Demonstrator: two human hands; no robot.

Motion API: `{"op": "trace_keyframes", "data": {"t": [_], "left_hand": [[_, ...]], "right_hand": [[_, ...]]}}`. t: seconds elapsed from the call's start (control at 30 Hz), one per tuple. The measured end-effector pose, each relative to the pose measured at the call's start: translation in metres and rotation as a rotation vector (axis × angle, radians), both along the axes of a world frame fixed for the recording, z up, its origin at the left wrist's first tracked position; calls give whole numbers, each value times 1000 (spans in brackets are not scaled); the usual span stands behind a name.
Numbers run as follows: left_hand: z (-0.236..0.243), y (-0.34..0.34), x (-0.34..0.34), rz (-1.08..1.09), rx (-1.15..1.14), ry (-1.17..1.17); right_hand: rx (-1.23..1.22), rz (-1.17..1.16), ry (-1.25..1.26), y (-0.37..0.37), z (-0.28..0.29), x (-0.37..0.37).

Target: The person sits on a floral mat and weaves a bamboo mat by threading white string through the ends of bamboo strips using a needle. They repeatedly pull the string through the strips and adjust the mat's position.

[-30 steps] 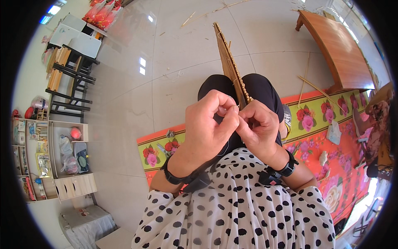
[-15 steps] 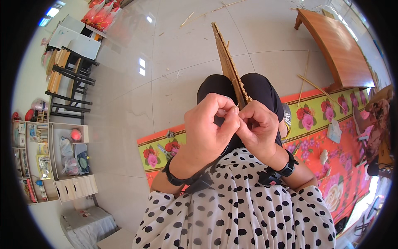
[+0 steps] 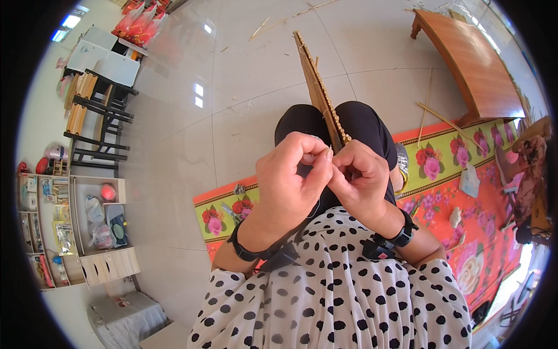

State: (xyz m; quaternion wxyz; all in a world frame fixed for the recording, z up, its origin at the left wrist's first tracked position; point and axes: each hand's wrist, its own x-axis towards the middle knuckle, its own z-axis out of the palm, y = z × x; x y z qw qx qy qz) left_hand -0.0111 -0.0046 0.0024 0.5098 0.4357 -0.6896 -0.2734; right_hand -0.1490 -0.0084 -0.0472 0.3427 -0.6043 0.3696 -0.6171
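A long flat woven panel of bamboo strips stands on edge across my lap and runs away from me over the floor. My left hand and my right hand meet at its near end. Both pinch the near edge of the panel between thumb and fingers, knuckles almost touching. A thin pale strand shows between my left fingertips; whether it is a loose strip or part of the weave is hidden. Each wrist carries a black band.
A floral orange and green mat lies under me on the pale tiled floor. A low wooden table stands at the upper right, loose bamboo sticks beside it. Chairs and a desk and shelves line the left.
Both hands stay at the near end of the panel; the fingers have shifted only slightly as they work the edge.
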Motion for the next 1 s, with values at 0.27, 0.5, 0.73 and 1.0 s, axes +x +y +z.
{"op": "trace_keyframes", "data": {"t": [0.27,0.5,0.73,1.0], "left_hand": [[-8,-3,0,11,-2,82],[-5,1,7,-93,138,103],[-8,-1,3,-55,107,201],[-7,3,8,-10,124,197]], "right_hand": [[22,10,-15,1,0,0],[-7,16,-1,2,1,-1],[-2,11,-1,3,1,1],[13,36,16,3,2,0]]}}
